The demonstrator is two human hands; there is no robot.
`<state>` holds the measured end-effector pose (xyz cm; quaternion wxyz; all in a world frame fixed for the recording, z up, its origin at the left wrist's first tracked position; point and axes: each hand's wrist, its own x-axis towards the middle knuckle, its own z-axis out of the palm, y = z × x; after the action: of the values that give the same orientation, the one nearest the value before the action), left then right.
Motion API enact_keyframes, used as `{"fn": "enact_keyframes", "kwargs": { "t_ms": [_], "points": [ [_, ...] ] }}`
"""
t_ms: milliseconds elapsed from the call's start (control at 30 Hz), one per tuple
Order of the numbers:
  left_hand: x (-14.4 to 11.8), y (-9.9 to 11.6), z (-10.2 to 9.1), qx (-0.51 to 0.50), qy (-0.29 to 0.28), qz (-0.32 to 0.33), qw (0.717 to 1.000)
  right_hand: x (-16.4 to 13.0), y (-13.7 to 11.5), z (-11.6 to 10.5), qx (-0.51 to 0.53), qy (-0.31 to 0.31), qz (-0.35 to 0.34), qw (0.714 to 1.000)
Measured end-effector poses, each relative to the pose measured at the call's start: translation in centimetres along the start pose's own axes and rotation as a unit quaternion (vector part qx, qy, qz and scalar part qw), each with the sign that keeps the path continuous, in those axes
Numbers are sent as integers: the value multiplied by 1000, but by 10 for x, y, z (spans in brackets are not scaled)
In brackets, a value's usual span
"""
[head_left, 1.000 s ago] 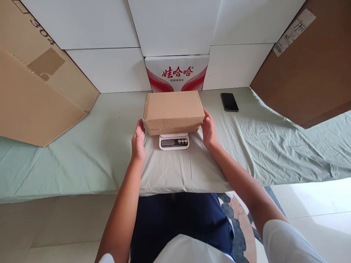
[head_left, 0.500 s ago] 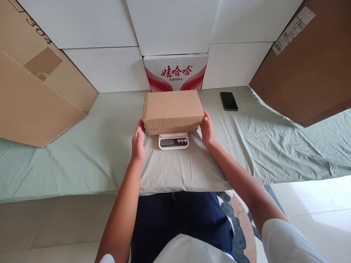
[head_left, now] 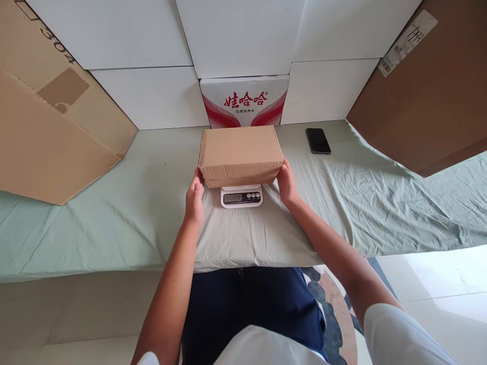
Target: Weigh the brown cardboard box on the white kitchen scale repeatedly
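Observation:
A closed brown cardboard box sits over a small white digital kitchen scale, whose front panel with a display and buttons sticks out below it. My left hand grips the box at its left side, its fingertips partly hidden behind the corner. On the opposite side, my right hand is pressed to the box's right end near the front corner. The scale's platform is mostly hidden under the box. I cannot make out any digits on the display.
Behind the box stands a white and red printed carton against white panels. A black phone lies to the right on the pale green cloth. Large cardboard pieces lean at the left and right.
My left hand has shifted slightly inward against the box's side. The box and scale keep their place, and the whole view has moved very slightly.

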<state>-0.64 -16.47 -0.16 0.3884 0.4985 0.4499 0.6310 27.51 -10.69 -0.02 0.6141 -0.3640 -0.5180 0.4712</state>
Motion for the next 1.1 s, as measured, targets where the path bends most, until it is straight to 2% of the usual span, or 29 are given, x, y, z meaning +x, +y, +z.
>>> {"fn": "enact_keyframes", "kwargs": {
  "t_ms": [267,533,700,1100],
  "points": [
    [0,0,4,-2,-20,3,1000,-2,-2,3,24,1,8,1000],
    [2,-1,5,-16,-10,-16,1000,-2,-4,6,38,-5,-7,999],
    [2,-1,8,-18,-17,-8,1000,-8,-8,9,19,-16,-27,999],
    [-1,-1,10,-23,-36,-2,999,-15,-10,19,-13,-30,-24,999]
  ]
}}
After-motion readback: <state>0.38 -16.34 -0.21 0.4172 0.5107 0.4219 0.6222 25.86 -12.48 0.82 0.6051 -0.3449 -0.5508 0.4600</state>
